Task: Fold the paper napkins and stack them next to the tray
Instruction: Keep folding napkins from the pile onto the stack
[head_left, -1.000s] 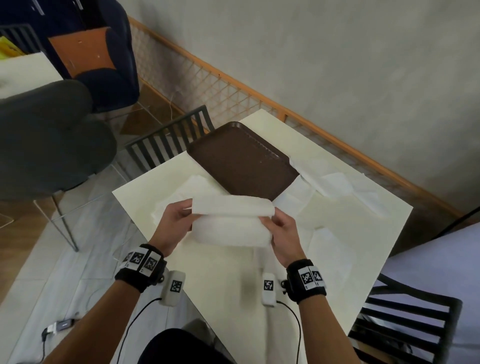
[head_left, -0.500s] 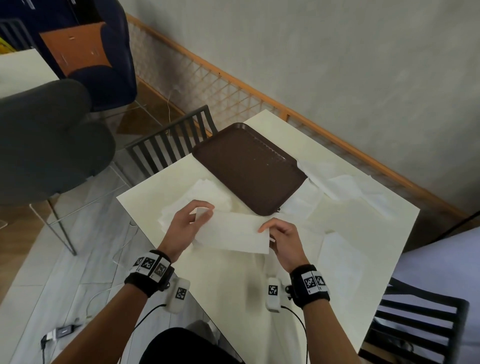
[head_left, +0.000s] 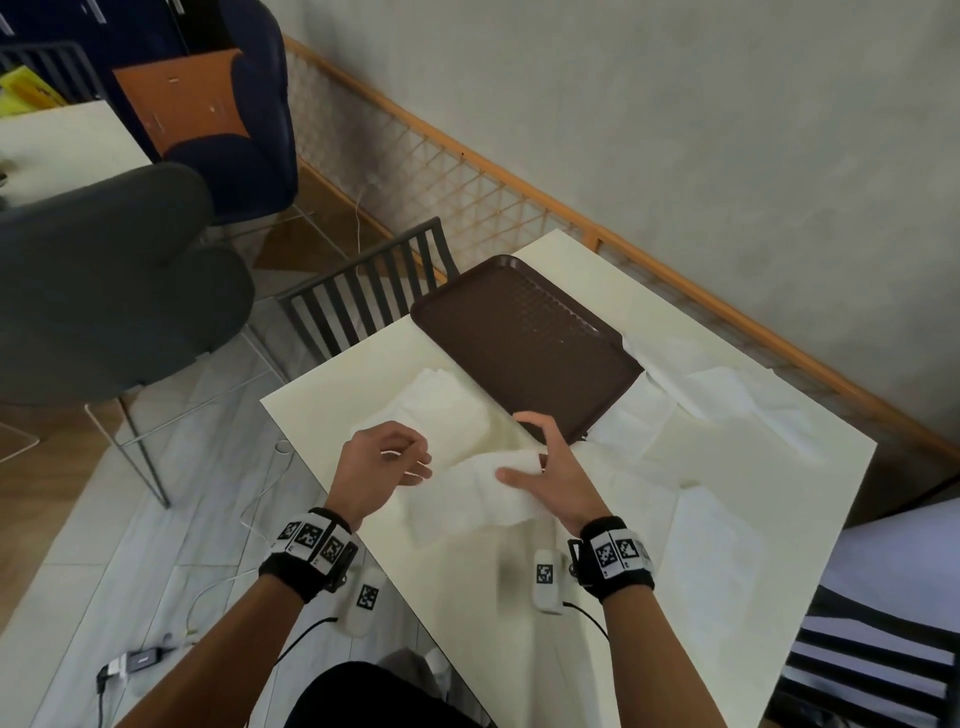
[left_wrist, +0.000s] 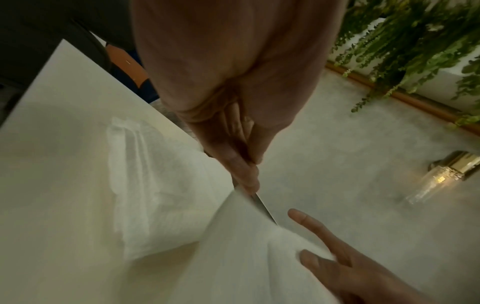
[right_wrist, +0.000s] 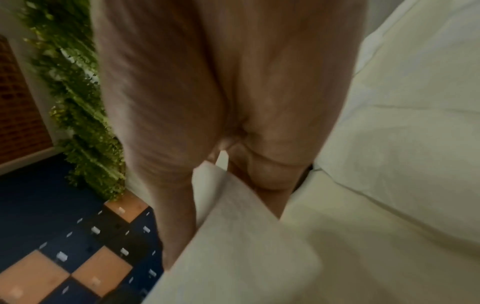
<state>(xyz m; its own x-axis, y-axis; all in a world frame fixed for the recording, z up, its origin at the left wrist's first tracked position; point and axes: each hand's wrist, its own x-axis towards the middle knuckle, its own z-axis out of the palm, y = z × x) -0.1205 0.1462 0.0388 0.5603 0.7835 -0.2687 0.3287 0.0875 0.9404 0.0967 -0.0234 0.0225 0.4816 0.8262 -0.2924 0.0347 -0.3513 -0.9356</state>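
Napkin in hand (head_left: 467, 493): white paper, lifted just above the near part of the counter (head_left: 727, 467), already doubled into a long strip by the look of it, and sagging in the middle. I judge it mid-fold, not finished.

Left hand (head_left: 382, 467): fingers curled, thumb and fingertips pinching the left end of the strip; the left wrist view shows the pinch on the paper's edge clearly.

Right hand (head_left: 556, 478): at the right end. Thumb lies on top of the paper, fingers spread and mostly straight above it. From the right wrist view the paper runs between thumb and palm, so I read it as a light thumb pinch, though blur leaves me unsure how firm it is.

Outward: a folded stack (head_left: 441, 410) of napkins lies on the counter just beside the left long edge of the brown tray (head_left: 524, 343). I cannot count the layers. So part of the job is done.

Left to do: loose napkins (head_left: 727, 395) lie flat right of the tray, some tucked at its corner, and another sheet (head_left: 711, 551) lies nearer me on the right. Each needs folding and adding to the stack.

Beyond: a slatted chair (head_left: 363, 301) at the counter's far-left side.
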